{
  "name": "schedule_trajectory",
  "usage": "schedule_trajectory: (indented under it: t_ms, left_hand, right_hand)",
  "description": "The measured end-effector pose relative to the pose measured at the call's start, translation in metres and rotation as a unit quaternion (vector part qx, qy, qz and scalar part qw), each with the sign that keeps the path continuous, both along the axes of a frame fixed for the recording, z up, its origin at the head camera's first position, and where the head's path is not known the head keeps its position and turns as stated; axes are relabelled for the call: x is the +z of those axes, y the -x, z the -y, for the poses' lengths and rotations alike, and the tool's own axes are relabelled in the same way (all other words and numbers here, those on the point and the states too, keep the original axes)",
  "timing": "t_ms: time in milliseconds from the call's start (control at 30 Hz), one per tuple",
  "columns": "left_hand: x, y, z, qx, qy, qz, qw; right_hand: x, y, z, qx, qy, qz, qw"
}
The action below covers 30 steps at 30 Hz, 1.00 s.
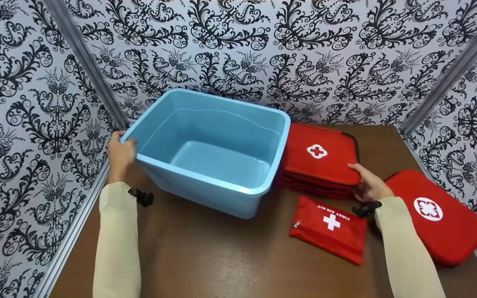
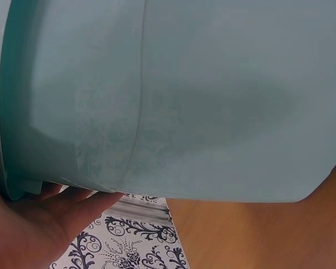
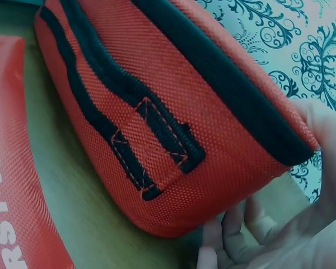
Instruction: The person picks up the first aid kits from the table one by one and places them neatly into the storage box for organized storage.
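My left hand (image 1: 120,155) holds a light blue plastic bin (image 1: 197,194) by the rim at its left end, thumb over the edge. In the left wrist view the fingers (image 2: 81,210) lie against the bin's outer wall (image 2: 213,112). No contents show inside the bin. My right hand (image 1: 369,186) grips the near right corner of a red fabric first aid bag (image 1: 319,155), with the thumb on top. The right wrist view shows the bag's side (image 3: 157,123), with black trim and a stitched loop, and the curled fingers low at its corner.
A flat red first aid pouch (image 1: 325,231) lies in front of the bag. To the right is a red first aid case (image 1: 441,223) with a white round emblem. Patterned walls (image 1: 238,45) enclose the brown table (image 1: 213,256) at the back and sides.
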State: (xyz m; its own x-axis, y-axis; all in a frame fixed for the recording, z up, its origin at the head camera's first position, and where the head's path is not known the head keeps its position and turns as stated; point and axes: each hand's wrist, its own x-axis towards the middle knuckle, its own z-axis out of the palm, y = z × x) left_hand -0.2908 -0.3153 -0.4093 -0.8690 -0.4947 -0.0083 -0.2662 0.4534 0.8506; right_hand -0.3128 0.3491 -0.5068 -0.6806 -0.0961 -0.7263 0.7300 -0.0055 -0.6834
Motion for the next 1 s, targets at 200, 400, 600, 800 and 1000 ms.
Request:
schedule_trajectory:
  t_ms: [200, 400, 600, 800, 1000]
  left_hand:
    - [-0.002, 0.001, 0.001, 0.003, 0.008, 0.000, 1.0000]
    - [-0.003, 0.003, 0.002, 0.001, 0.014, 0.000, 0.9999]
    - [-0.004, 0.002, 0.001, 0.002, 0.008, -0.004, 1.0000]
    - [-0.004, 0.002, 0.000, 0.001, -0.002, -0.003, 1.0000]
    - [-0.004, 0.002, 0.001, 0.003, -0.004, -0.011, 0.9999]
  right_hand:
    - [0.004, -0.002, 0.002, 0.001, -0.011, -0.037, 0.999]
    - [0.012, -0.004, 0.002, -0.020, -0.066, -0.085, 0.994]
    - [0.018, -0.002, 0.005, 0.019, -0.156, -0.105, 0.982]
    - [0.023, -0.002, 0.007, 0.053, -0.206, -0.109, 0.971]
    - [0.023, -0.003, 0.004, 0.080, -0.224, -0.126, 0.963]
